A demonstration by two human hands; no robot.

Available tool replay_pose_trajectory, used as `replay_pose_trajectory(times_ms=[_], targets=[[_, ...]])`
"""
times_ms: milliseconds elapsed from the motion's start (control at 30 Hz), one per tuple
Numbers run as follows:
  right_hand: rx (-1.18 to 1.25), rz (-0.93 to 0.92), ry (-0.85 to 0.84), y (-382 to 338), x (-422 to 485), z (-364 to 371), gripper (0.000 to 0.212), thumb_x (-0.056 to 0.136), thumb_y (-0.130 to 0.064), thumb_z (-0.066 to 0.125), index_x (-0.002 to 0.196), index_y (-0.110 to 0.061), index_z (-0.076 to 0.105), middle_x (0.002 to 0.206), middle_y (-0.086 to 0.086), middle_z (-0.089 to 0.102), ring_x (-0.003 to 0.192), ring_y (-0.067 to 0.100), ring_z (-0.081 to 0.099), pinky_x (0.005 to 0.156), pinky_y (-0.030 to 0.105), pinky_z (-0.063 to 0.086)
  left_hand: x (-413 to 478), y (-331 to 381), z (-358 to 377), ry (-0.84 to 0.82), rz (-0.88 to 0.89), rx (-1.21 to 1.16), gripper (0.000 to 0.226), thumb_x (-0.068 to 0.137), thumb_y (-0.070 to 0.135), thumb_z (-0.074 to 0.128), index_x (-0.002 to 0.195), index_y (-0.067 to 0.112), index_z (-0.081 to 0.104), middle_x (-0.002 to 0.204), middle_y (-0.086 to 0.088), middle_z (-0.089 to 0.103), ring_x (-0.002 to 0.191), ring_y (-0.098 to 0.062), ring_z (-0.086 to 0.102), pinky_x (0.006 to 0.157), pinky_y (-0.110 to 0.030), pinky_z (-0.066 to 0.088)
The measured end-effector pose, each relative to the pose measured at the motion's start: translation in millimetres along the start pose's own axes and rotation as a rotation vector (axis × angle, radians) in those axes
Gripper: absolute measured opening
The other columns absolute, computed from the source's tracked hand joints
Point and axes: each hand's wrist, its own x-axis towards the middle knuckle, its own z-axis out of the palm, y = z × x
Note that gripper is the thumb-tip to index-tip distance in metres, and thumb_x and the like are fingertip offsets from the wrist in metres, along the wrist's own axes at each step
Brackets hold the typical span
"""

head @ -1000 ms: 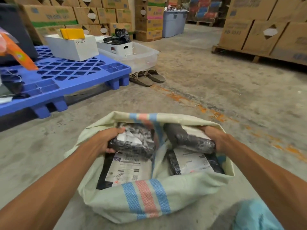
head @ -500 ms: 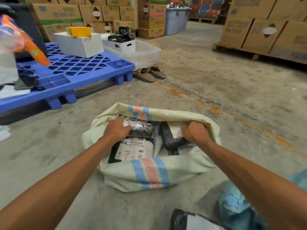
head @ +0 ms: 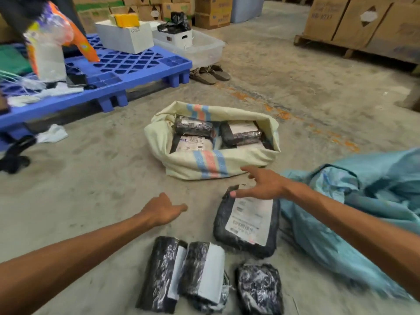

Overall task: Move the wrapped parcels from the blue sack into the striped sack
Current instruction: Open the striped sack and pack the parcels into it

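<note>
Sprawling across the right side, the crumpled blue sack (head: 375, 201) is lying on the concrete floor (head: 91, 178). Well to the left, a blue plastic pallet (head: 136, 64) is carrying a white box (head: 123, 37) and loose clutter, with a pair of sandals (head: 210, 72) sitting just beside its far corner. Between them, the striped sack (head: 211, 162) is standing open, and wrapped parcels (head: 241, 133) are lying packed inside it, at least four showing. Nearer the person, four more are lying on the floor: a large flat parcel (head: 247, 226), label facing up, just beside the blue sack; two rolled parcels (head: 163, 273) side by side; and a small parcel (head: 259, 289) just right of those. The right hand (head: 266, 184) is hovering over the flat parcel's far end, fingers spread and grasping nothing; whether the thumb is touching the wrapping cannot be told. The left hand (head: 162, 210) is hanging above bare floor, fingers loosely relaxed, holding nothing.
</note>
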Motion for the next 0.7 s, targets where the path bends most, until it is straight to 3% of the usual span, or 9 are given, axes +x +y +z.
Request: replay_pose_trajectory(times_ms=[100, 133, 233, 333, 467, 567, 700], targets=[[-0.182, 0.050, -0.072, 13.9, -17.1, 26.6, 0.123, 0.063, -0.079, 0.072, 0.158, -0.026, 0.015, 0.156, 0.007, 0.038, 0.140, 0.028, 0.041, 0.114, 0.038, 0.035, -43.2, -24.1, 31.5, -0.154, -0.099, -0.134, 0.069, 0.084, 0.062, 0.063, 0.123, 0.007, 0.053, 0.126, -0.010, 0.056, 0.103, -0.025, 0.056, 0.071, -0.026, 0.046], [-0.248, 0.049, -0.082, 19.3, -18.7, 34.3, 0.128, 0.059, -0.081, 0.073, 0.158, -0.027, 0.012, 0.154, 0.010, 0.039, 0.138, 0.031, 0.042, 0.114, 0.039, 0.036, -50.4, -31.9, 40.4, -0.194, -0.119, -0.190, 0.071, 0.080, 0.064, 0.066, 0.121, 0.008, 0.056, 0.124, -0.009, 0.058, 0.098, -0.023, 0.056, 0.069, -0.025, 0.046], [-0.286, 0.075, -0.108, 28.7, -20.9, 44.2, 0.140, 0.052, -0.086, 0.072, 0.158, -0.031, -0.002, 0.153, 0.016, 0.032, 0.139, 0.035, 0.038, 0.115, 0.043, 0.034, -54.6, -50.1, 56.0, -0.196, -0.143, -0.341, 0.092, 0.052, 0.070, 0.080, 0.119, 0.009, 0.064, 0.119, -0.005, 0.066, 0.095, -0.017, 0.063, 0.083, -0.027, 0.052], [-0.211, 0.123, -0.126, 29.4, -15.0, 40.8, 0.147, 0.048, -0.082, 0.077, 0.159, -0.027, -0.003, 0.160, 0.013, 0.026, 0.145, 0.033, 0.032, 0.120, 0.042, 0.028, -50.2, -58.3, 60.9, -0.215, -0.202, -0.462, 0.095, 0.033, 0.062, 0.090, 0.108, 0.008, 0.066, 0.102, -0.007, 0.072, 0.088, -0.022, 0.070, 0.080, -0.031, 0.058], [-0.115, 0.182, -0.091, 29.4, -4.5, 40.6, 0.143, 0.042, -0.077, 0.084, 0.156, -0.019, 0.020, 0.155, 0.006, 0.040, 0.137, 0.028, 0.044, 0.116, 0.041, 0.035, -54.0, -62.3, 66.0, -0.299, -0.208, -0.502, 0.062, 0.047, 0.031, 0.096, 0.099, 0.008, 0.070, 0.087, -0.009, 0.076, 0.077, -0.022, 0.073, 0.065, -0.029, 0.059], [-0.149, 0.225, -0.080, 23.4, -4.2, 38.4, 0.132, 0.040, -0.075, 0.086, 0.147, -0.018, 0.034, 0.144, 0.004, 0.051, 0.127, 0.027, 0.052, 0.109, 0.041, 0.042, -53.6, -65.5, 69.8, -0.220, -0.207, -0.509, 0.059, 0.045, 0.033, 0.094, 0.095, 0.010, 0.072, 0.088, -0.008, 0.075, 0.079, -0.023, 0.072, 0.069, -0.029, 0.060], [-0.194, 0.243, -0.037, 13.0, -6.2, 34.3, 0.110, 0.037, -0.077, 0.085, 0.124, -0.018, 0.055, 0.120, -0.001, 0.065, 0.106, 0.022, 0.060, 0.094, 0.035, 0.050, -51.6, -63.2, 63.3, -0.180, -0.222, -0.566, 0.056, 0.052, 0.037, 0.094, 0.094, 0.009, 0.068, 0.089, -0.009, 0.073, 0.078, -0.022, 0.071, 0.058, -0.025, 0.054]])
